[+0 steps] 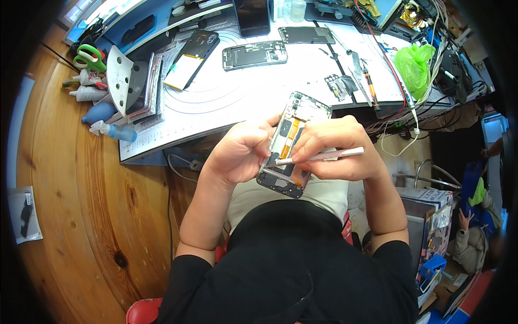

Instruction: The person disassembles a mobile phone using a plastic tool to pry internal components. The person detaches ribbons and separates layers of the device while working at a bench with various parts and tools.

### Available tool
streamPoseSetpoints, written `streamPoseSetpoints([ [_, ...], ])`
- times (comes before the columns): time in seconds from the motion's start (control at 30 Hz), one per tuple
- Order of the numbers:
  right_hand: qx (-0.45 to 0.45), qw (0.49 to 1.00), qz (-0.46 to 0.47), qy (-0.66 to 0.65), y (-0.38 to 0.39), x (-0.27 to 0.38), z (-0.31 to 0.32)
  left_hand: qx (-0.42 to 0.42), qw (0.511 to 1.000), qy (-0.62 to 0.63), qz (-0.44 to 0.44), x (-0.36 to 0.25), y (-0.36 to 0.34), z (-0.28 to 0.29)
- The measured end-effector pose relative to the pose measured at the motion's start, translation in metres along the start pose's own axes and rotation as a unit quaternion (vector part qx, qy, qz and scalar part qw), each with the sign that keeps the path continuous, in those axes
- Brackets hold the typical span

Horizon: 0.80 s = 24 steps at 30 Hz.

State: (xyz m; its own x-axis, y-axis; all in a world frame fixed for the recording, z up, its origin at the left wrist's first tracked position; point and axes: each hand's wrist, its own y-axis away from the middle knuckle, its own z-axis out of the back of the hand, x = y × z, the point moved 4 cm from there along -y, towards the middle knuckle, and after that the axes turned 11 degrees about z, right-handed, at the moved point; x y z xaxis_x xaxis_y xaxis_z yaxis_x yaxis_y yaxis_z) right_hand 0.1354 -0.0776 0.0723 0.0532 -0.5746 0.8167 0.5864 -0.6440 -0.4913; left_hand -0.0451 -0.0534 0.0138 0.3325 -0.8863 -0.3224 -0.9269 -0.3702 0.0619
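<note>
An opened phone frame point(279, 180), with orange flex strips and dark parts showing inside, is held tilted above my lap, in front of the table edge. My left hand point(240, 150) grips it along its left side, the fingers closed on the edge. In my right hand point(337, 148) is a slim white pen-like tool point(345, 153), pinched between thumb and fingers. Its tip rests at the lower left part of the phone's inside, close to my left thumb. Whether the tip touches a part there cannot be made out.
On the white table point(199, 108) lie another opened phone frame point(254, 55), a dark phone panel point(306, 35), small loose parts point(340, 86) and an orange-black screwdriver point(370, 87). A green plastic bag point(415, 66) sits among cables at right. A spray bottle point(114, 131) lies at the left edge.
</note>
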Motion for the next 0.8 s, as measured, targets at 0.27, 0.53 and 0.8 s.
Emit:
streamPoseSetpoints([
  [0.27, -0.007, 1.0, 0.012, 0.01, -0.001, -0.006, 0.002, -0.01, 1.0, 0.002, 0.003, 0.003, 0.0, 0.0],
  [0.53, -0.031, 0.996, 0.023, 0.08, 0.0, -0.002, 0.007, -0.056, 0.998, -0.001, -0.002, 0.004, 0.001, 0.003],
  [0.8, -0.133, 0.991, -0.006, 0.012, 0.009, -0.005, 0.012, -0.051, 0.998, -0.034, -0.034, 0.002, 0.0, 0.008],
])
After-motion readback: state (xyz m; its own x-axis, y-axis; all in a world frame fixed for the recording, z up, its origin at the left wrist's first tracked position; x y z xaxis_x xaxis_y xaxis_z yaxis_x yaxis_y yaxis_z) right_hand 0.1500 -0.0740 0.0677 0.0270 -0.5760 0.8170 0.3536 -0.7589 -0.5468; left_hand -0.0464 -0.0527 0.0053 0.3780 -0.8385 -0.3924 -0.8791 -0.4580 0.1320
